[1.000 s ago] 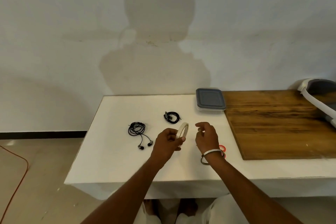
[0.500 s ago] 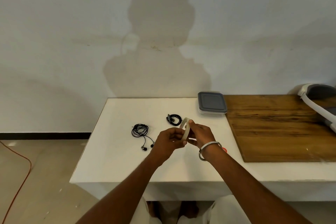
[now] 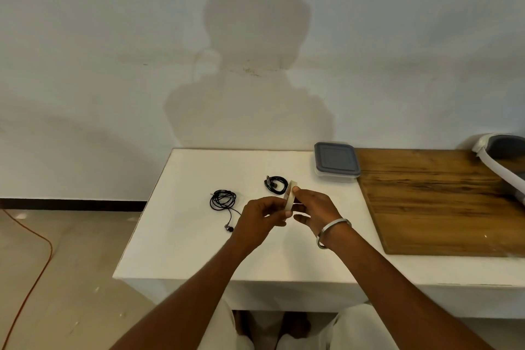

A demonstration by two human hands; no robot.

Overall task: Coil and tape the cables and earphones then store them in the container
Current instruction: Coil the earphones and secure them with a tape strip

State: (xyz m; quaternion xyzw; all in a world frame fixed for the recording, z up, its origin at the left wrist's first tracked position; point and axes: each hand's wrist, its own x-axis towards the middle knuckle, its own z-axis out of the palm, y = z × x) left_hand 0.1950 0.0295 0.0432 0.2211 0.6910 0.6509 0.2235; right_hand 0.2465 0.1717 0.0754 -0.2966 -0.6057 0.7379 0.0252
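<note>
A pale roll of tape (image 3: 290, 196) is held on edge above the white table (image 3: 181, 247). My left hand (image 3: 260, 216) grips its lower part from the left. My right hand (image 3: 314, 209) pinches its rim from the right, one fingertip on the top edge. Black earphones (image 3: 223, 202) lie loosely coiled on the table left of my hands, with the two earbuds trailing toward me. A small black coiled cable (image 3: 275, 184) lies just behind the tape. The lidded container (image 3: 337, 161), clear with a grey lid, stands at the back of the table.
A wooden board (image 3: 443, 202) covers the table's right part. A white and grey headset (image 3: 502, 159) lies at its far right corner. An orange cord (image 3: 37, 258) runs over the floor at the left. The wall stands right behind the table.
My right hand came in from the right and took hold of the tape roll, which my left hand was holding alone. Both hands have stayed together on the roll since.
</note>
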